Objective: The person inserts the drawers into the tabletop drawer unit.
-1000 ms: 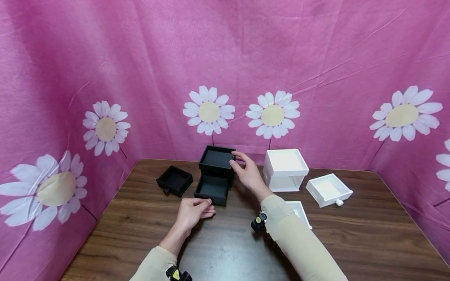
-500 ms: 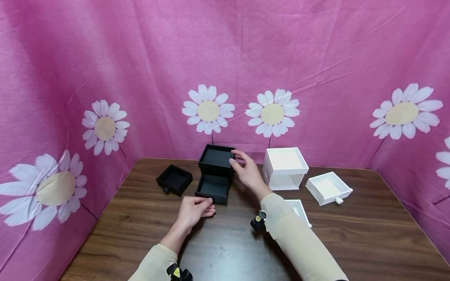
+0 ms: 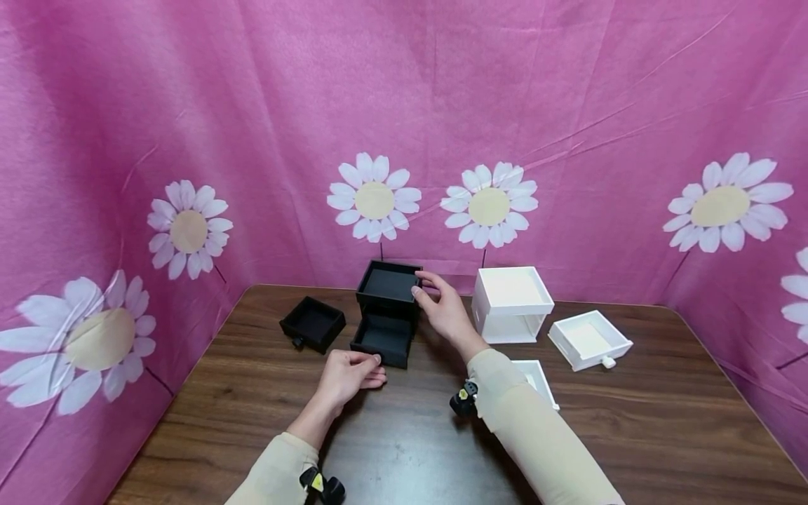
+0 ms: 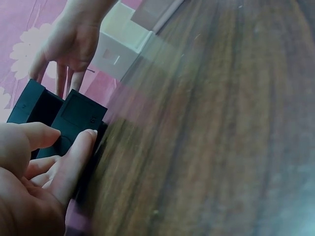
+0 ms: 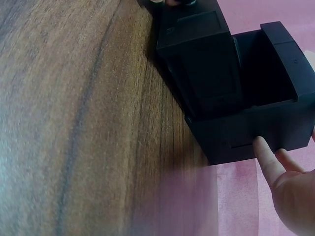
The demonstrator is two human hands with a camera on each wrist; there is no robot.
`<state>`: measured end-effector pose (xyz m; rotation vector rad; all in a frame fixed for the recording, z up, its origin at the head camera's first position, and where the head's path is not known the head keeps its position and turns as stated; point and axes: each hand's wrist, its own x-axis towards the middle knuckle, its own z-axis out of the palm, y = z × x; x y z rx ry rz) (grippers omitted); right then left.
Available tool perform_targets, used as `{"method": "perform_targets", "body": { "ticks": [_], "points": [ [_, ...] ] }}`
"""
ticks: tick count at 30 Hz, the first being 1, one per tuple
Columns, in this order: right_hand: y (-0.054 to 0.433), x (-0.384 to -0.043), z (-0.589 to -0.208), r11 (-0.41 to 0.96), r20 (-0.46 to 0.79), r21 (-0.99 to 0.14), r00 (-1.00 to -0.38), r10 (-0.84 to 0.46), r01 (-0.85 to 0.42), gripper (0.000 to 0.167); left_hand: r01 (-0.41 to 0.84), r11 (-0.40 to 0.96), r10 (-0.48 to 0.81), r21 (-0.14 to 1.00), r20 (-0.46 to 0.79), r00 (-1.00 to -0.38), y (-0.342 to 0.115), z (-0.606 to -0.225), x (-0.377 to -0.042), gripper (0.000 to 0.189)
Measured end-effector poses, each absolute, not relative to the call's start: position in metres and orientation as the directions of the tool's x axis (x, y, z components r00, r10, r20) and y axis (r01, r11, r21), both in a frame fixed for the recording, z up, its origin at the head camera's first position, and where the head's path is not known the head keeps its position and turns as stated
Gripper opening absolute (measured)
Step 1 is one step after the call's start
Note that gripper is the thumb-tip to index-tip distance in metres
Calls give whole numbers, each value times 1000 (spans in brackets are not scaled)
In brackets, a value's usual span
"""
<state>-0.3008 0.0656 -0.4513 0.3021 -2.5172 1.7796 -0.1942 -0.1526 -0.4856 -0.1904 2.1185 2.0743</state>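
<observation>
A black mini cabinet (image 3: 388, 283) with a recessed top stands at the table's back. Its upper slot is open in the right wrist view. A black drawer (image 3: 382, 338) sits partly pulled out of the lower slot. My left hand (image 3: 346, 379) pinches the front of this drawer between thumb and index finger, where the knob is mostly hidden. My right hand (image 3: 444, 308) rests its extended fingertips against the cabinet's right side; in the right wrist view a finger (image 5: 268, 160) touches that side wall. A second black drawer (image 3: 313, 323) lies to the left on the table.
A white cabinet (image 3: 511, 301) with an open front stands right of the black one. A white drawer (image 3: 590, 339) with a knob lies beside it. Another white drawer (image 3: 536, 382) is partly hidden by my right sleeve. A pink flowered curtain (image 3: 435, 105) surrounds the wooden table (image 3: 221, 421).
The lower black drawer has shifted slightly inward and to the right, my left hand staying at its front. My right hand has kept its place on the cabinet.
</observation>
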Motion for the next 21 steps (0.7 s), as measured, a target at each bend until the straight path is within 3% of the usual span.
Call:
{"method": "perform_targets", "body": {
  "ticks": [21],
  "points": [
    [64,-298,-452,303,159,-933,-979,-130,-192,46,-225,22,27,974,-225,-974,-145,-489,-215,26]
  ]
}}
